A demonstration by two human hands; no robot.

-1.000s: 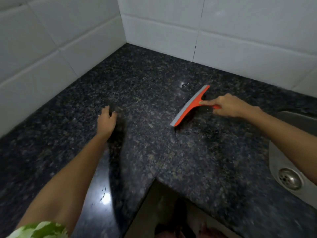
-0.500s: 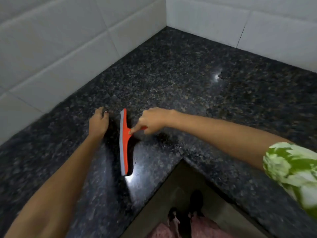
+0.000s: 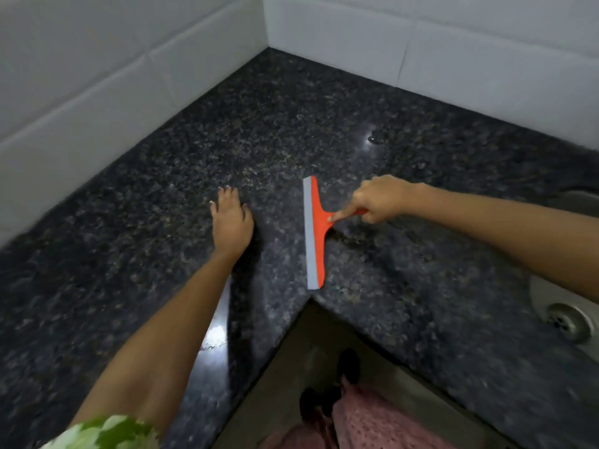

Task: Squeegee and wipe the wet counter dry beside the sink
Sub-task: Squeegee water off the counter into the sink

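Observation:
An orange squeegee (image 3: 316, 233) with a grey rubber blade stands on the dark speckled granite counter (image 3: 275, 131), blade running front to back. My right hand (image 3: 379, 199) grips its short handle, index finger pressed along the orange head. My left hand (image 3: 230, 222) lies flat on the counter to the left of the blade, fingers spread, holding nothing. A steel sink (image 3: 570, 312) with its round drain sits at the right edge. Wet glints show near the back wall and beside my left forearm.
White tiled walls (image 3: 129, 76) close the counter at the left and back, meeting in a corner. The counter's front edge makes an inside corner just below the squeegee's near end. My feet and the floor show beneath it.
The squeegee went from the right side across to beside my left hand, then back rightward to the middle. My left hand has stayed flat on the counter.

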